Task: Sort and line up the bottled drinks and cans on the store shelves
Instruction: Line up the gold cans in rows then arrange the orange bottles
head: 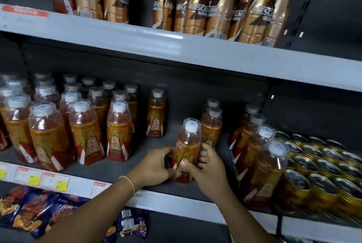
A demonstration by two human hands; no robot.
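head view: an orange drink bottle [187,150] is gripped low down by the left hand [156,166] and the right hand [206,170] (curled round both sides), upright near the middle shelf [127,168] edge, a like bottle [212,125] just behind.

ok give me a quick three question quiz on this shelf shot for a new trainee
1. True or false: the left hand and the right hand both grip the same orange bottle on the middle shelf.
2. What is packed at the right end of that shelf? A) gold cans B) milk cartons C) glass jars
3. Fill in: the coffee bottles stand on the ___ shelf.

Key: 1 true, both hands wrap its lower half. 2 A. 3 top, meaning the top shelf.
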